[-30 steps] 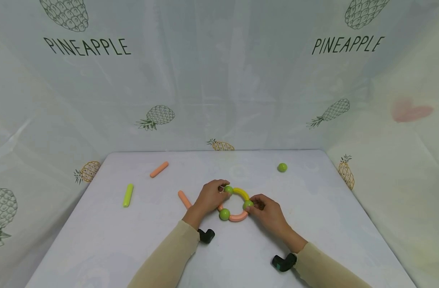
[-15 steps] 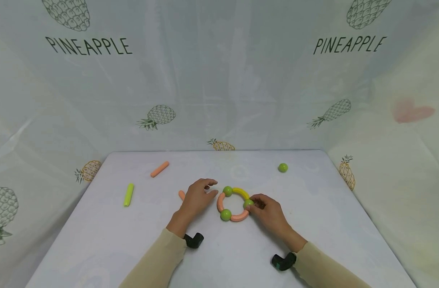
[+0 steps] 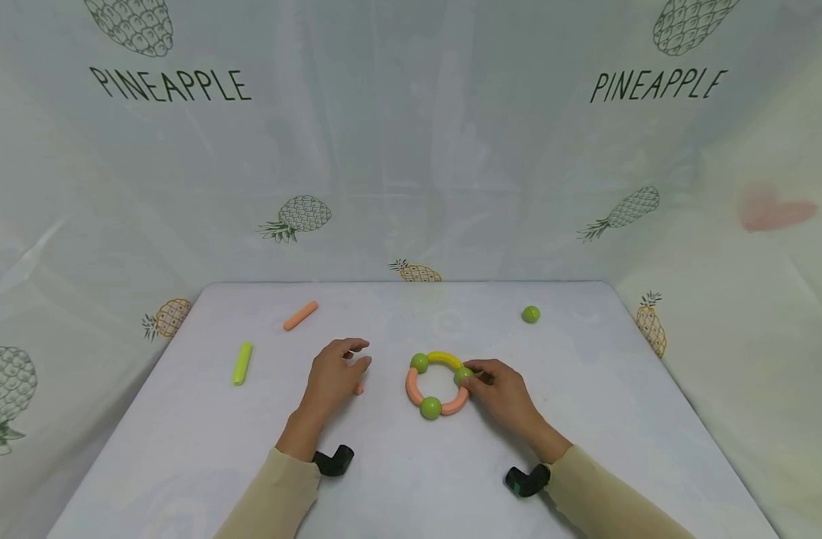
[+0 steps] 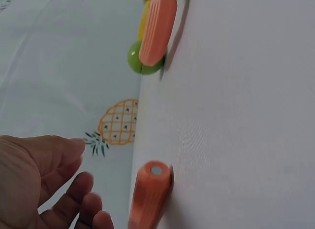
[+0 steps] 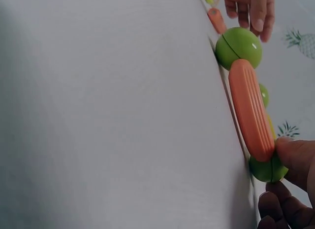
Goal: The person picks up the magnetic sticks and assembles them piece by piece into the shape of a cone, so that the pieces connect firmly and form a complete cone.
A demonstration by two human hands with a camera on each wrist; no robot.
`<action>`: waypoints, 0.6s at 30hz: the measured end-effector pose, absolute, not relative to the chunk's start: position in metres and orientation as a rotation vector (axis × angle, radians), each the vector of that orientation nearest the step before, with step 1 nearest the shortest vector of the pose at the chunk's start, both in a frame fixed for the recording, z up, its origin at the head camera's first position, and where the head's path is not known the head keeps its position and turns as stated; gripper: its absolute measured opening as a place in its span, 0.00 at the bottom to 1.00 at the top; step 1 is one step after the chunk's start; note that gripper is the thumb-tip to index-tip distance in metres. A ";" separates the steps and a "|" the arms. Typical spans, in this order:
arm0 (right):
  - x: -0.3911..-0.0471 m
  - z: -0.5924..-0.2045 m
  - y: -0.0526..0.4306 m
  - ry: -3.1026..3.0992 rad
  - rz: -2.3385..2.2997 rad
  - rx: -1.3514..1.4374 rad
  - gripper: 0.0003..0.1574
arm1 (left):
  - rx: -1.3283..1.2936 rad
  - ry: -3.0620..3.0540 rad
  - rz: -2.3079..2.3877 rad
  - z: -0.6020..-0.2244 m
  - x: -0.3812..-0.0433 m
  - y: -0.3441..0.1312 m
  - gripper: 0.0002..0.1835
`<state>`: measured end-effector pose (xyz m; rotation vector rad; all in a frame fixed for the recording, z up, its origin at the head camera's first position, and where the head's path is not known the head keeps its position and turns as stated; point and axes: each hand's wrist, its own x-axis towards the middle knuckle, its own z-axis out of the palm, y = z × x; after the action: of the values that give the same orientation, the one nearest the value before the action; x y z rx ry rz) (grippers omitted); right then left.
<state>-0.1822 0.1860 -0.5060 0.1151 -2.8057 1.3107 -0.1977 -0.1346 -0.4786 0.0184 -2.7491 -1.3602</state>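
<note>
My right hand (image 3: pixel 507 397) pinches a green ball (image 3: pixel 463 373) at the right side of a small ring lying on the table. The ring joins a yellow curved stick (image 3: pixel 445 358), two orange curved sticks and three green balls; the left orange curved stick (image 3: pixel 412 388) lies between the upper-left ball (image 3: pixel 420 363) and the bottom ball (image 3: pixel 431 408). In the right wrist view, thumb and fingers grip the ball (image 5: pixel 265 171) beside a ribbed orange curved stick (image 5: pixel 251 111). My left hand (image 3: pixel 332 378) holds nothing, fingers loosely bent, above an orange straight stick (image 4: pixel 150 194) mostly hidden in the head view.
A lime straight stick (image 3: pixel 242 364) and another orange straight stick (image 3: pixel 300 316) lie to the left on the white table (image 3: pixel 397 479). One loose green ball (image 3: pixel 531 314) sits at the back right. A pineapple-print curtain (image 3: pixel 411 150) hangs behind the table.
My left hand has let go of the ring's upper-left ball and moved left, over the orange straight stick. The ring has turned slightly counterclockwise while my right hand keeps its pinch.
</note>
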 end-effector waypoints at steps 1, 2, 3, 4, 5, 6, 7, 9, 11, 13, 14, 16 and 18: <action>-0.183 -0.505 0.186 -2.804 1.312 0.118 0.21 | 0.033 -2.744 -1.369 -0.479 -0.197 -0.138 0.18; -0.183 -0.505 0.185 -2.804 1.313 0.119 0.21 | 0.046 -2.743 -1.371 -0.479 -0.196 -0.141 0.18; -0.183 -0.505 0.185 -2.803 1.315 0.120 0.21 | 0.059 -2.738 -1.383 -0.479 -0.194 -0.143 0.19; -0.184 -0.504 0.185 -2.801 1.316 0.123 0.21 | 0.070 -2.734 -1.391 -0.480 -0.193 -0.146 0.19; -0.185 -0.504 0.185 -2.801 1.316 0.126 0.21 | 0.074 -2.733 -1.392 -0.481 -0.192 -0.149 0.19; -0.185 -0.504 0.185 -2.801 1.312 0.129 0.21 | 0.074 -2.733 -1.392 -0.482 -0.190 -0.152 0.20; -0.186 -0.505 0.185 -2.800 1.311 0.132 0.21 | 0.071 -2.734 -1.391 -0.482 -0.189 -0.154 0.20; -0.188 -0.505 0.184 -2.799 1.308 0.134 0.21 | 0.061 -2.745 -1.381 -0.484 -0.187 -0.157 0.21; -0.189 -0.506 0.184 -2.799 1.306 0.130 0.21 | 0.050 -2.757 -1.372 -0.487 -0.186 -0.160 0.23; -0.190 -0.506 0.183 -2.799 1.311 0.123 0.21 | 0.046 -2.771 -1.364 -0.488 -0.185 -0.160 0.25; -0.190 -0.506 0.182 -2.799 1.313 0.119 0.21 | 0.047 -2.780 -1.357 -0.489 -0.185 -0.160 0.26; -0.191 -0.506 0.182 -2.800 1.314 0.113 0.21 | 0.049 -2.797 -1.338 -0.491 -0.185 -0.159 0.28; -0.192 -0.506 0.181 -2.799 1.319 0.112 0.21 | 0.053 -2.820 -1.307 -0.492 -0.184 -0.158 0.29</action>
<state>-0.1919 0.1809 -0.5058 0.1117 -2.7993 1.3194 -0.1840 -0.1577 -0.4917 0.0532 -2.8199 -1.3069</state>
